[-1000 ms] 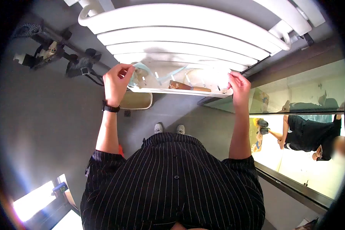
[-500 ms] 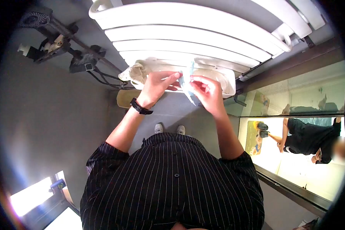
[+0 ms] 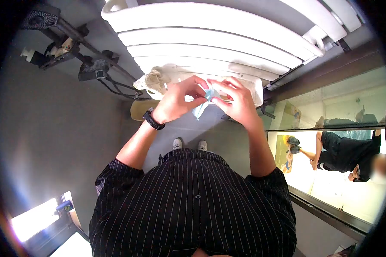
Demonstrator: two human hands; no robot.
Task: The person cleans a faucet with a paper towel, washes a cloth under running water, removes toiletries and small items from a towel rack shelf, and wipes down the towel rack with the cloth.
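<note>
A light blue, thin, crumpled strip (image 3: 200, 110) hangs between my two hands, its lower end dangling free. My left hand (image 3: 179, 99), with a black watch on the wrist, pinches it from the left. My right hand (image 3: 237, 102) grips it from the right, fingertips nearly touching those of the left. Behind the hands is a white tray (image 3: 257, 92) at the foot of the white slatted rack (image 3: 210, 38). A pale crumpled cloth (image 3: 152, 80) lies at the tray's left end. The hands hide much of the tray.
Below the tray at left is a beige basin (image 3: 140, 110). Black wall fittings with a hose (image 3: 111, 88) are at upper left. A glass panel with a dark frame (image 3: 330, 214) stands at right; a person in black (image 3: 347, 150) shows there. My shoes (image 3: 202, 145) are on the floor.
Both hands have come together from the tray's two ends. The blue strip, earlier stretched wide between them, is now bunched up at the fingertips. The pale cloth at the left has come into clearer view.
</note>
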